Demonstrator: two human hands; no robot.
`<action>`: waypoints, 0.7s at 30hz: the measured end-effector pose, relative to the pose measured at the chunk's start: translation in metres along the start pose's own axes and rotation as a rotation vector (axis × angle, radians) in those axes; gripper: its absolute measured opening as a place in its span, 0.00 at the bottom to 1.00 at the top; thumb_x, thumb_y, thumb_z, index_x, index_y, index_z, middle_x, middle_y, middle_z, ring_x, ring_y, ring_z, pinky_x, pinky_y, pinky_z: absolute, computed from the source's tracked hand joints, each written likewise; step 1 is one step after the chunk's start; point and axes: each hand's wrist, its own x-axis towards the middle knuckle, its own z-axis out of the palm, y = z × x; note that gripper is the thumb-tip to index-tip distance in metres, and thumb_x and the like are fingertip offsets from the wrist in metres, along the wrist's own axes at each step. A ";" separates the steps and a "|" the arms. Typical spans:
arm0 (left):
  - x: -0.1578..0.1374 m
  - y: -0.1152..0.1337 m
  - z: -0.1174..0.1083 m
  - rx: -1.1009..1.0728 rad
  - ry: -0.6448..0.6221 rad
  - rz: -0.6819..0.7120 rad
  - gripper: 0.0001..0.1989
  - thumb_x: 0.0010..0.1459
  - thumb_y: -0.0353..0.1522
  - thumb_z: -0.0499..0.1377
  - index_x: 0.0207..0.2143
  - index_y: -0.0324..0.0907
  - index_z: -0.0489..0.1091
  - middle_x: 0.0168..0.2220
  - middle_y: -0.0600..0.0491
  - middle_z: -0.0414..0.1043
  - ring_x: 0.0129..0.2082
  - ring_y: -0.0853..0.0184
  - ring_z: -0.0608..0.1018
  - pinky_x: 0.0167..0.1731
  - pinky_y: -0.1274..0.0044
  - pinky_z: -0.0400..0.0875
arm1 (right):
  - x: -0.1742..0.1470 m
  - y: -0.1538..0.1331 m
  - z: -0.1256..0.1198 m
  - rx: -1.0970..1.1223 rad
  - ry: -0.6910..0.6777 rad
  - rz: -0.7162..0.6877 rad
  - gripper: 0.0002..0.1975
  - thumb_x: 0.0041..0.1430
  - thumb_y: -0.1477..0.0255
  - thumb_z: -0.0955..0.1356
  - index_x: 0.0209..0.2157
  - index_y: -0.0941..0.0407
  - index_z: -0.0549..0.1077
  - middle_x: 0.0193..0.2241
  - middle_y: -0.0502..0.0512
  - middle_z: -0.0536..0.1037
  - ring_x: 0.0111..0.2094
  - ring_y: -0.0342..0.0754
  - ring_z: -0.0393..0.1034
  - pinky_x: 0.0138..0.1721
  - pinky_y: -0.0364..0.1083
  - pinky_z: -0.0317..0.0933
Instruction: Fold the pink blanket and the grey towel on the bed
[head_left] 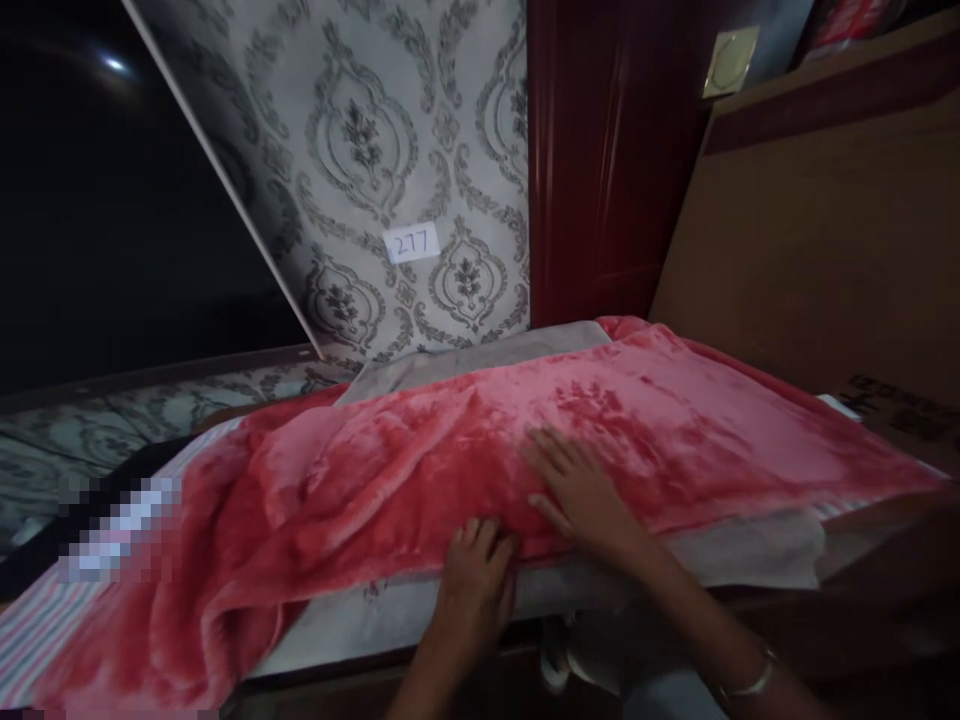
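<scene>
A plush red-pink blanket (pixel 450 470) lies spread over a long low surface, smooth on the right and bunched into folds on the left. My right hand (pixel 581 490) rests palm down on its middle, fingers spread. Just left of it, at the blanket's near edge, my left hand (pixel 478 565) has its fingers bent and close together on the fabric. Grey cloth (pixel 375 610) shows beneath the blanket along the front, and more of it shows at the back. Striped cloth (pixel 45 620) sticks out at the left end.
A large dark screen (pixel 135 200) stands at the back left. Patterned wallpaper carries a paper label (pixel 412 242) reading 277. Behind stands a dark red door panel (pixel 592 150); a big cardboard box (pixel 817 240) borders the right side.
</scene>
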 end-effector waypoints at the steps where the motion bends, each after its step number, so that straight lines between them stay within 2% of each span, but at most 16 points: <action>1: 0.000 -0.003 -0.005 -0.071 -0.008 -0.013 0.13 0.62 0.25 0.55 0.45 0.43 0.74 0.41 0.46 0.76 0.39 0.61 0.76 0.39 0.69 0.72 | 0.003 -0.002 0.009 -0.007 -0.096 -0.007 0.29 0.67 0.63 0.63 0.67 0.49 0.61 0.68 0.58 0.60 0.70 0.59 0.49 0.65 0.65 0.50; 3: 0.005 -0.016 -0.018 -0.214 -0.031 -0.045 0.12 0.64 0.26 0.53 0.44 0.43 0.75 0.39 0.48 0.78 0.38 0.64 0.78 0.41 0.71 0.74 | 0.002 -0.003 0.025 0.000 -0.238 -0.001 0.29 0.67 0.62 0.63 0.68 0.46 0.59 0.70 0.54 0.57 0.71 0.58 0.46 0.66 0.67 0.49; 6: 0.032 -0.058 -0.038 -0.278 -0.033 -0.140 0.14 0.66 0.28 0.51 0.42 0.43 0.77 0.38 0.48 0.80 0.39 0.64 0.80 0.42 0.73 0.75 | -0.006 -0.001 0.039 0.019 -0.308 0.033 0.30 0.69 0.61 0.61 0.70 0.42 0.54 0.71 0.51 0.52 0.72 0.57 0.42 0.67 0.68 0.44; 8: 0.061 -0.099 -0.050 -0.189 -0.067 -0.269 0.15 0.65 0.28 0.51 0.44 0.42 0.77 0.42 0.47 0.81 0.43 0.63 0.80 0.46 0.71 0.74 | -0.009 0.001 0.041 0.027 -0.314 0.042 0.30 0.69 0.61 0.60 0.70 0.41 0.53 0.71 0.50 0.51 0.72 0.56 0.42 0.67 0.69 0.43; 11: 0.107 -0.169 -0.067 0.102 -0.221 -0.548 0.16 0.63 0.27 0.51 0.47 0.39 0.77 0.49 0.44 0.79 0.49 0.61 0.78 0.52 0.72 0.70 | -0.010 0.003 0.041 0.031 -0.324 0.044 0.29 0.70 0.59 0.60 0.70 0.41 0.52 0.71 0.49 0.51 0.72 0.56 0.41 0.67 0.69 0.43; 12: 0.119 -0.191 -0.071 0.191 -0.299 -0.652 0.16 0.64 0.28 0.51 0.48 0.38 0.76 0.50 0.44 0.78 0.51 0.61 0.77 0.52 0.73 0.69 | -0.010 0.004 0.041 0.032 -0.327 0.043 0.29 0.70 0.58 0.59 0.70 0.41 0.52 0.71 0.48 0.51 0.72 0.56 0.41 0.67 0.69 0.44; 14: 0.135 -0.229 -0.078 0.253 -0.376 -0.757 0.14 0.62 0.30 0.55 0.46 0.36 0.77 0.47 0.42 0.80 0.48 0.59 0.78 0.48 0.73 0.70 | -0.011 0.005 0.044 0.033 -0.321 0.038 0.29 0.70 0.56 0.59 0.70 0.40 0.51 0.71 0.48 0.51 0.72 0.57 0.42 0.67 0.69 0.44; 17: 0.138 -0.268 -0.079 0.284 -0.444 -0.810 0.12 0.61 0.33 0.57 0.41 0.36 0.77 0.42 0.44 0.81 0.43 0.60 0.80 0.43 0.76 0.71 | -0.014 0.009 0.050 0.034 -0.282 0.018 0.30 0.69 0.56 0.59 0.70 0.39 0.51 0.71 0.49 0.52 0.71 0.58 0.44 0.66 0.68 0.47; 21: 0.124 -0.287 -0.060 0.321 -0.485 -0.780 0.11 0.63 0.35 0.57 0.40 0.39 0.77 0.47 0.44 0.80 0.47 0.61 0.79 0.46 0.77 0.69 | -0.019 0.013 0.056 0.018 -0.227 -0.008 0.30 0.68 0.55 0.60 0.69 0.38 0.52 0.70 0.49 0.53 0.70 0.59 0.48 0.65 0.67 0.51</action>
